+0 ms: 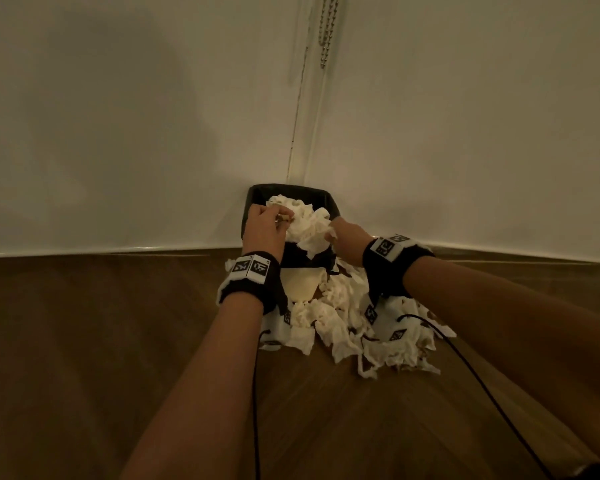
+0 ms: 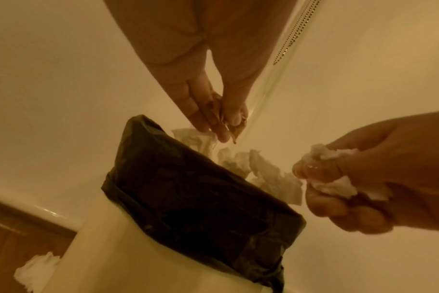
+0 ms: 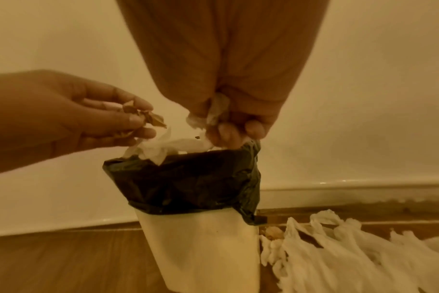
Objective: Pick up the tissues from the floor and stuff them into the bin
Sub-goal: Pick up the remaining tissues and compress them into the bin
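Note:
A cream bin [image 1: 300, 285] lined with a black bag [image 3: 188, 184] stands in the wall corner, with white tissues [image 1: 302, 220] heaped above its rim. My left hand [image 1: 278, 218] hovers over the left side of the opening and pinches small brown crumpled scraps [image 3: 148, 117]. My right hand [image 1: 333, 233] is at the right rim and grips a wad of white tissue [image 2: 331, 188]. A pile of crumpled tissues [image 1: 347, 323] lies on the floor in front and to the right of the bin, partly hidden by my wrists.
White walls meet behind the bin, and a bead chain [image 1: 328, 29] hangs in the corner. The floor [image 1: 101, 341] is dark wood. Thin black cables [image 1: 482, 382] run from my wristbands across it. One loose tissue [image 2: 35, 271] lies left of the bin.

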`<move>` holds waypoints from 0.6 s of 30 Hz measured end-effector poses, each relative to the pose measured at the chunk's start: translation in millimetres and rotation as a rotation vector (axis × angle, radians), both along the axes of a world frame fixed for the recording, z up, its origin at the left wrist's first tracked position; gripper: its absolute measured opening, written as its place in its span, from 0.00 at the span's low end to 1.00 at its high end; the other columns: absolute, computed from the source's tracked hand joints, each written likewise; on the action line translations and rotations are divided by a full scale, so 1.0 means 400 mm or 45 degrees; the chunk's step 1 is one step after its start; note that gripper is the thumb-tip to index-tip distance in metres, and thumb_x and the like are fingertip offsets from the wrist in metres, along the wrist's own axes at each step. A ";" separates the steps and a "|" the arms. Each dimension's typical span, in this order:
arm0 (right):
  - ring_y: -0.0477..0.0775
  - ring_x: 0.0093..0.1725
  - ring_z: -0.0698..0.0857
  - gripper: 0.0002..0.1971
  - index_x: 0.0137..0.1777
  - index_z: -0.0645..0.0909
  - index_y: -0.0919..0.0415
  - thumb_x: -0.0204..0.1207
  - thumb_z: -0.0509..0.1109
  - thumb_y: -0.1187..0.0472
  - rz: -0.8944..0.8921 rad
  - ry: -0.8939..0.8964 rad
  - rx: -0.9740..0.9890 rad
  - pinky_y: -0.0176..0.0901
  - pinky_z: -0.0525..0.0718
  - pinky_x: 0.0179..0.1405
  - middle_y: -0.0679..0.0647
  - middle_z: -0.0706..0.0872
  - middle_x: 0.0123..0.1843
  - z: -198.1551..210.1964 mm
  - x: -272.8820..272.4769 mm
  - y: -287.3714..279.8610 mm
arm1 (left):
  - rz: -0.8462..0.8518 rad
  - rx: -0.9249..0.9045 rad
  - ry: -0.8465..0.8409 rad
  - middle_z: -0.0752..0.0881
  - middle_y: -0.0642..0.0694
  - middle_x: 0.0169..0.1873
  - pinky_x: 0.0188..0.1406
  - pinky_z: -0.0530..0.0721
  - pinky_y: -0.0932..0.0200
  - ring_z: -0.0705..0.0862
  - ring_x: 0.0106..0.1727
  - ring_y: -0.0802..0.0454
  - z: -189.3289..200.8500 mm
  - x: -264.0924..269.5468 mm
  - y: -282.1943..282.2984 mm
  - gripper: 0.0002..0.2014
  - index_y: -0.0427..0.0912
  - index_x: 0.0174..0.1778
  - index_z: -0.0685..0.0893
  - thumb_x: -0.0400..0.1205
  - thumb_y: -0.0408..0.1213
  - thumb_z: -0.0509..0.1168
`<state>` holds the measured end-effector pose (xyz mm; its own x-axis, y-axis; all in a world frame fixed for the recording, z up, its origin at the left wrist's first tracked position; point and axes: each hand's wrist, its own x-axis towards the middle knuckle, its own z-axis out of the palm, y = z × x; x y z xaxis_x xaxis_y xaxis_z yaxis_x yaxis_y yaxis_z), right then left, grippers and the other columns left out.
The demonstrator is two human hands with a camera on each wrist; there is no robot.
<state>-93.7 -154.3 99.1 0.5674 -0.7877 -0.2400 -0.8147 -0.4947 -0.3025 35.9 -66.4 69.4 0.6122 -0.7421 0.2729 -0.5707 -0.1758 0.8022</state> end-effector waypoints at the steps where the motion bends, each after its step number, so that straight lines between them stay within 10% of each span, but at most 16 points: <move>1: 0.65 0.64 0.79 0.22 0.74 0.61 0.69 0.82 0.61 0.65 -0.004 -0.032 0.037 0.49 0.78 0.57 0.66 0.77 0.67 0.001 0.005 0.000 | -0.011 0.023 -0.023 0.75 0.42 0.56 0.59 0.80 0.56 0.81 0.53 0.46 -0.002 0.005 -0.003 0.07 0.45 0.51 0.85 0.80 0.33 0.65; 11: 0.63 0.68 0.73 0.22 0.74 0.71 0.63 0.83 0.61 0.55 0.115 0.229 -0.200 0.47 0.74 0.64 0.63 0.69 0.72 0.002 0.094 -0.033 | -0.064 0.546 -0.245 0.85 0.48 0.56 0.63 0.78 0.47 0.81 0.59 0.46 -0.013 0.035 -0.040 0.09 0.52 0.55 0.82 0.80 0.42 0.66; 18: 0.61 0.60 0.82 0.16 0.63 0.78 0.68 0.79 0.66 0.60 0.151 0.206 -0.198 0.45 0.78 0.59 0.62 0.83 0.61 0.013 0.147 -0.035 | -0.168 0.800 -0.304 0.77 0.38 0.65 0.62 0.79 0.49 0.79 0.63 0.42 0.011 0.058 -0.086 0.15 0.42 0.62 0.81 0.79 0.38 0.67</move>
<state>-34.9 -168.4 104.3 0.6219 -0.7526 -0.2164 -0.7800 -0.6200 -0.0854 59.3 -100.7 73.7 0.4823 -0.8680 -0.1180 -0.7678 -0.4838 0.4200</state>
